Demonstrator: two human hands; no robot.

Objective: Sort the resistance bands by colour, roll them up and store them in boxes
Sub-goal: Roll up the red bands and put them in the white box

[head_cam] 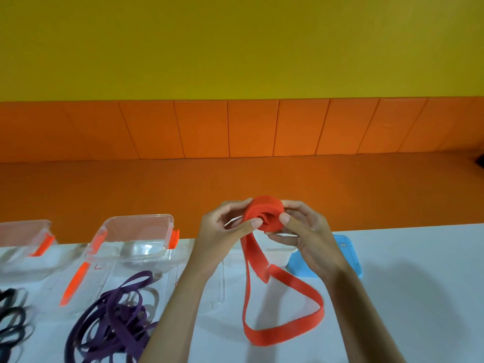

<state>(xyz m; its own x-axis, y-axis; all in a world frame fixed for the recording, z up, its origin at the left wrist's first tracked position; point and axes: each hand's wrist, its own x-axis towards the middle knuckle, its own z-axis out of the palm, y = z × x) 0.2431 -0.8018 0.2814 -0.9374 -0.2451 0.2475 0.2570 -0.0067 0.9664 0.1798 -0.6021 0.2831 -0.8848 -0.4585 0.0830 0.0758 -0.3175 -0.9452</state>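
The flat, woven orange-red resistance band [264,213] is held up in the air above the far edge of the white table [406,297], part of it wound into a fat coil and the rest hanging down as a long loose loop that touches the tabletop. The left hand [222,237] pinches the coil's near face with thumb against curled fingers, and the right hand [306,231] grips the opposite side the same way, thumb pressed at the open centre. The step in hand looks like rolling, perhaps halfway through. To do it well, the thumbs should pin the inner turns so the core does not spring open while the fingers feed each new wrap flat and edge to edge. The hanging loop shows a twist near its upper part, which is best smoothed out before it reaches the coil. Just behind the hands stand a small white box [281,255] and a light blue plastic lid [348,255]. To the left sits a clear plastic box with orange clips [141,216], with a tangled heap of purple bands [117,318] in front of it and black bands [13,318] at the far edge.
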